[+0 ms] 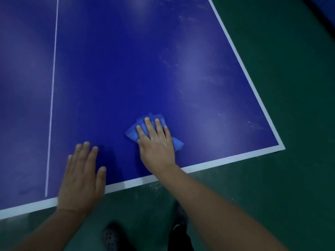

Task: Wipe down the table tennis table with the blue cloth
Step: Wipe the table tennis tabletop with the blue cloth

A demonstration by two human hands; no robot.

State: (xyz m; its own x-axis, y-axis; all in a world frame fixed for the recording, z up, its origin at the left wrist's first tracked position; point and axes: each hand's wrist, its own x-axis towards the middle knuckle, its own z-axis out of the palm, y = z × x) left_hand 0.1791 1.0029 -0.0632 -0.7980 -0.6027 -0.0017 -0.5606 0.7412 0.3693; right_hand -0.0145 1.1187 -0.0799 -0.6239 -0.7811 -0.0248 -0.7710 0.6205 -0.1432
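The dark blue table tennis table (pixel 117 69) fills most of the view, with white border lines and a thin white centre line (pixel 52 87). A crumpled blue cloth (pixel 131 133) lies on it near the front edge. My right hand (pixel 155 144) presses flat on the cloth with straight fingers, and cloth shows on both sides of the hand. My left hand (pixel 81 176) rests flat on the table surface at the front edge, fingers spread, holding nothing.
Pale smudges and scuff marks (pixel 213 78) streak the table toward its right side. The table's front right corner (pixel 280 147) is close by. Green floor (pixel 281 178) surrounds the table. A perforated dark shoe (pixel 109 238) stands below.
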